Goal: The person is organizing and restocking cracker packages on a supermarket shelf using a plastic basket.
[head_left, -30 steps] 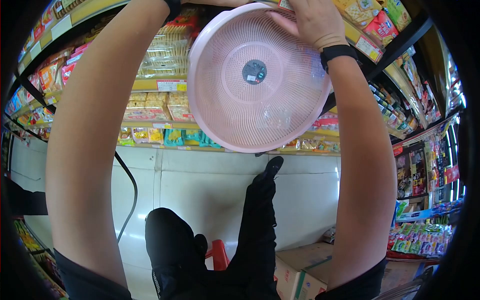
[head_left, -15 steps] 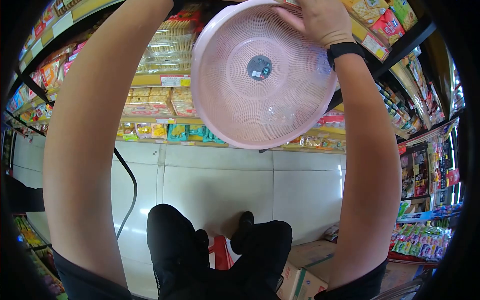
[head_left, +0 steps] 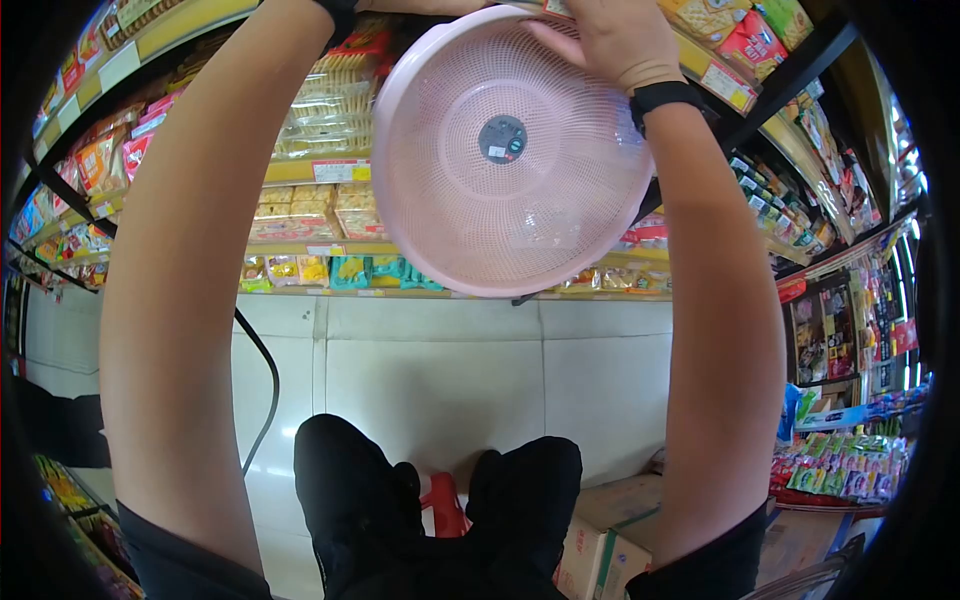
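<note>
I hold a round pink mesh basket (head_left: 455,205) up in front of the snack shelves, its bottom with a dark round sticker facing me. My right hand (head_left: 612,42), with a black band at the wrist, grips the basket's upper right rim. My left arm reaches up beside the basket's left side. Only a sliver of my left hand (head_left: 420,5) shows at the top edge of the frame, above the rim, and its grip is hidden.
Shelves (head_left: 320,170) of biscuit and snack packets run across the back and up the right side. Below lie white floor tiles (head_left: 430,370), my knees in black trousers (head_left: 350,480), a red stool (head_left: 443,505), cardboard boxes (head_left: 600,540) and a black cable (head_left: 268,380).
My right leg, stretched out forward a second ago, has pulled back beside the other knee. The basket has shifted a little to the left, still held up.
</note>
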`<state>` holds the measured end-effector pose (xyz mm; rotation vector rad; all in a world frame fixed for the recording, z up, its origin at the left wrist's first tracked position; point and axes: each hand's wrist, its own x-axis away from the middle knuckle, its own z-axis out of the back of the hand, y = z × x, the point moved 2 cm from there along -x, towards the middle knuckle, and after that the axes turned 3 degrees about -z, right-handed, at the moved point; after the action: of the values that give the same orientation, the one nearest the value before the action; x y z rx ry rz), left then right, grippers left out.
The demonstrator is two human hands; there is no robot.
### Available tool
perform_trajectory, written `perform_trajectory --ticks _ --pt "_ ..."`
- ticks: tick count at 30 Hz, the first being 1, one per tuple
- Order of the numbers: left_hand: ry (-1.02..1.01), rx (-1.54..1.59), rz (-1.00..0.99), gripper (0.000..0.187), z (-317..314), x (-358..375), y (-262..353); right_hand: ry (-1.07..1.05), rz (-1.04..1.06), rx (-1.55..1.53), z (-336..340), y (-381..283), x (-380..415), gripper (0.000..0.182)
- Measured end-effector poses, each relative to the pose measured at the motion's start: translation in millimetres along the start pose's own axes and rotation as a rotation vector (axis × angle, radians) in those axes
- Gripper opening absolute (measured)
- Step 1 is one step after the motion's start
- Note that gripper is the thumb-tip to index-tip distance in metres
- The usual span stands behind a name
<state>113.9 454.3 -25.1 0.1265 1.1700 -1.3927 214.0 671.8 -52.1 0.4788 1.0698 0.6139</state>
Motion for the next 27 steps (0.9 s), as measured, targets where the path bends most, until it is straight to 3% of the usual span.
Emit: perform_trajectory --ticks 27 --pt "-0.052 -0.028 0.029 0.056 2.9 5.1 1.2 -0.043 -0.048 0.039 -2.8 -5.8 -0.6 0.049"
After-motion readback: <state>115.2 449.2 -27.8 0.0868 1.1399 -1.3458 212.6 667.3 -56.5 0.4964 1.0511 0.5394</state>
